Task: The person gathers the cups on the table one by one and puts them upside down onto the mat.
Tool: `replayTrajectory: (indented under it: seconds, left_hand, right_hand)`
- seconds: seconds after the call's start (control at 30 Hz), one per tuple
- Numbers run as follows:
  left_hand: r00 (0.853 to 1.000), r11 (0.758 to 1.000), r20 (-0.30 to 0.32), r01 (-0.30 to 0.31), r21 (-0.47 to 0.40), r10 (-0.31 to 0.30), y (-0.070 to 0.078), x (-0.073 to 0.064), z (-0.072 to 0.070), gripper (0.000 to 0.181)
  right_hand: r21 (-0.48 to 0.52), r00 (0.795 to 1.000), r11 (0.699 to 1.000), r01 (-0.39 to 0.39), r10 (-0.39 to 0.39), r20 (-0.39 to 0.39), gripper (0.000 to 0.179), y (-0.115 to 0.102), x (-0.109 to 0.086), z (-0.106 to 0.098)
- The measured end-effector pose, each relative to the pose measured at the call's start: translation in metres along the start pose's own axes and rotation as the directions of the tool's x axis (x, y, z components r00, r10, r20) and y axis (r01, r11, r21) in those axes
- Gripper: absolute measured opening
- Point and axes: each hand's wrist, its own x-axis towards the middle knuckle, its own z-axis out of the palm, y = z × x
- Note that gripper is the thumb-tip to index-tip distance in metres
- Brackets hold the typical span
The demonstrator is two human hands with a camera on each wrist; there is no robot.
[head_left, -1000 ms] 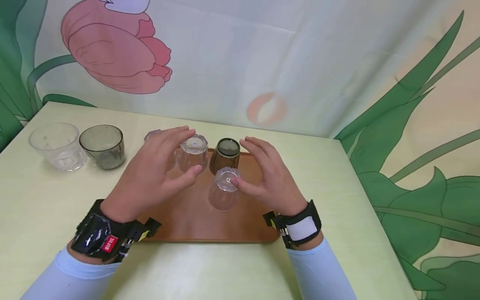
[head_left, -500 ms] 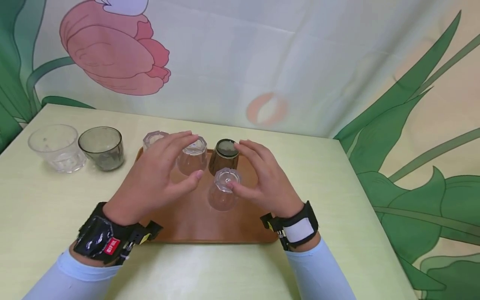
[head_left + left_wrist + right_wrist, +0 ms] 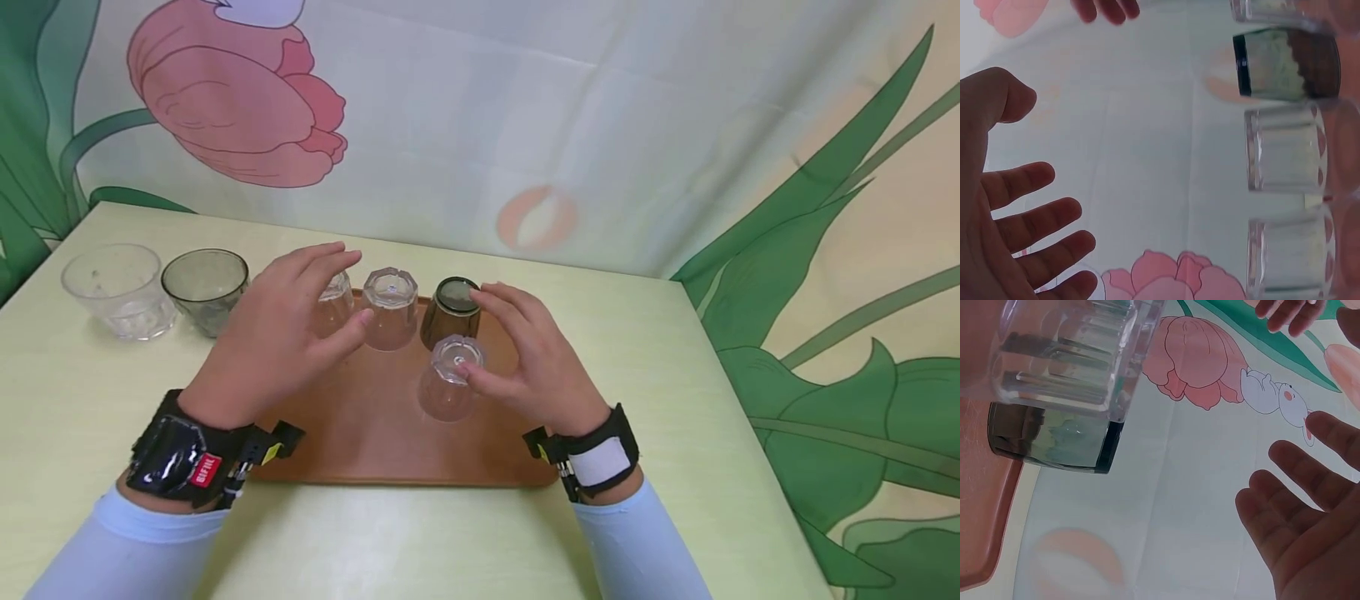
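Observation:
My left hand [image 3: 270, 342] hovers over the left side of a brown tray [image 3: 382, 442], fingers extended and holding nothing. In front of it, partly covered by the fingers, is an upside-down clear glass [image 3: 335, 310]. Beside that stand another upturned clear glass [image 3: 390, 312] and a dark grey upturned glass [image 3: 448, 323]. Nearer the front is one more clear glass [image 3: 444, 398], also bottom up. My right hand [image 3: 543, 367] hovers at the tray's right, its thumb overlapping this front glass in the head view. The right wrist view shows those fingers [image 3: 1291, 519] apart from the glasses.
Left of the tray, a clear glass [image 3: 123, 292] and a grey glass [image 3: 204, 287] stand upright, side by side, on the pale table [image 3: 390, 542]. A printed cloth [image 3: 465, 125] hangs behind the table's back edge.
My left hand has moved left, uncovering more of the middle clear glass. The right hand has stayed nearly in place, and the glasses stand where they were.

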Motion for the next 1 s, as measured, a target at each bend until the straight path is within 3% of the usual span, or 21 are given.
replayTrajectory:
  seconds: [0.33,1.0]
  left_hand:
    - [0.991,0.989,0.020,0.129,0.070,-0.131,-0.030,-0.001,-0.009,0.062]
    - [0.973,0.960,0.084,0.196,0.198,-0.216,-0.076,-0.005,-0.010,0.062]
  right_hand:
    - [0.007,1.000,1.000,0.024,-0.024,0.017,0.072,0.003,0.001,0.007]
    - [-0.008,0.994,0.996,0.091,-0.091,0.061,0.070,-0.007,0.003,0.024]
